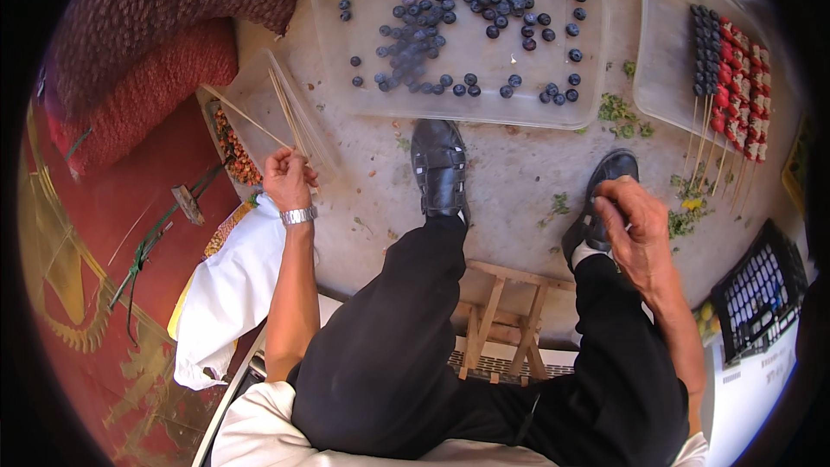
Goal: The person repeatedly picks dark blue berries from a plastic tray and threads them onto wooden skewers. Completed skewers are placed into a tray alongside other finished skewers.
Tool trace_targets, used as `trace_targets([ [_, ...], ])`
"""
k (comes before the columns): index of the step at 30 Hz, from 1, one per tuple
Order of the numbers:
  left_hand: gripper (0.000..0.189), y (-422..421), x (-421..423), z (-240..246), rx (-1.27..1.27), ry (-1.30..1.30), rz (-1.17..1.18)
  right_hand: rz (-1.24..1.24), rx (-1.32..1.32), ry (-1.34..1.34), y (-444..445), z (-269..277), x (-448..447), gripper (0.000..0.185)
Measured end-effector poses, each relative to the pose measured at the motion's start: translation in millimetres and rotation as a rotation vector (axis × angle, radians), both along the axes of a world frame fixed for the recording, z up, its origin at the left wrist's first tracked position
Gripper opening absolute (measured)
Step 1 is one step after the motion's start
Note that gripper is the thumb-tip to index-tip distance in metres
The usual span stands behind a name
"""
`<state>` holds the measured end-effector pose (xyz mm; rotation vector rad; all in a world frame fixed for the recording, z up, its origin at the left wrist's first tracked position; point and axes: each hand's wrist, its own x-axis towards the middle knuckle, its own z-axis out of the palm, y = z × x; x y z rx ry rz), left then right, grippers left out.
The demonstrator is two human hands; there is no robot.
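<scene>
My left hand (pixel 290 178) has its fingers closed at the end of a thin wooden skewer (pixel 245 115), which slants up to the left. More skewers (pixel 288 104) lie in a narrow clear plastic container beside it. My right hand (pixel 632 220), fingers curled and thumb apart, hovers over my right shoe with nothing visible in its grasp. Loose blueberries (pixel 421 45) lie in a wide translucent plastic tray (pixel 363 100) beyond my feet. A second translucent tray (pixel 655 65) at the right holds blueberry skewers (pixel 705 52) and skewers of red fruit, some with whitish pieces (pixel 746 91).
Full mesh sacks (pixel 162 6) rest at upper left, above a tray of small orange-red pieces (pixel 237 149). A white sack (pixel 227 298) lies by my left forearm. A wooden stool frame (pixel 499 318) stands between my legs; a black plastic crate (pixel 762 292) is at right.
</scene>
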<state>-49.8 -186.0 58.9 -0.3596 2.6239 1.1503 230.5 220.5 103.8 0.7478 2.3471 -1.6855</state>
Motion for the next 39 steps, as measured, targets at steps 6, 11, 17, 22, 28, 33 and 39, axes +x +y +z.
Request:
trace_targets([
  [6,0.012,171.3,64.7,19.5,0.669,-0.594,-0.374,0.036,-0.143,0.066,-12.5,7.9,-16.6,0.013],
  [11,0.018,249.4,119.0,7.6,0.831,-1.054,-0.508,-0.076,-0.449,-0.048,-15.2,-3.1,-9.1,0.014],
  [17,0.023,259.5,86.3,-41.5,0.392,-0.507,-0.807,-0.432,-0.596,-0.262,-0.1,-8.3,9.2,0.011],
  [22,0.019,262.4,15.5,-74.5,0.014,0.201,-1.039,-0.458,-0.548,-0.217,4.6,-14.8,18.7,0.014],
  [28,0.016,281.1,-21.6,-92.9,-0.164,0.397,-1.133,-0.442,-0.559,-0.256,8.0,-8.3,11.4,0.014],
  [33,0.014,269.9,-21.9,-89.2,-0.354,0.278,-1.23,-0.461,-0.538,-0.217,8.0,-16.1,19.2,0.015],
  [39,0.018,287.2,-26.1,-104.8,-0.167,0.487,-1.216,-0.43,-0.546,-0.264,10.6,-9.4,11.4,0.013],
])
